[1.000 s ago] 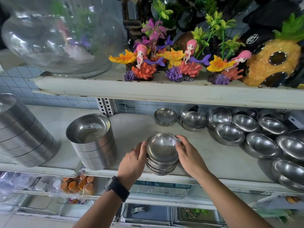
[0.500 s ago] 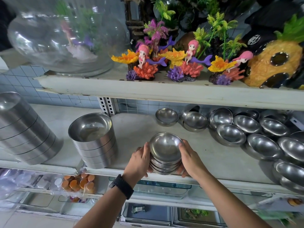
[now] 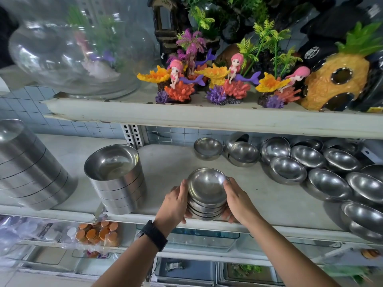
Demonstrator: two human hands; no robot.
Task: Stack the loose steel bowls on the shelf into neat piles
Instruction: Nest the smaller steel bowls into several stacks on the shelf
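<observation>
Head view: the left hand and the right hand grip a small pile of steel bowls at its 9 and 3 o'clock sides, fingers curled round it. The pile is at the front edge of the shelf. Loose bowls lie at its 2 o'clock, and a taller stack stands at its 9 o'clock.

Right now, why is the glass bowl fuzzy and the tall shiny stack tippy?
Head view: the glass bowl, near the corner, is blurred and full of reflections; the wide lens makes the tall steel stack lean outward; the bowl pile mid-frame is sharp, lightly glared.
</observation>
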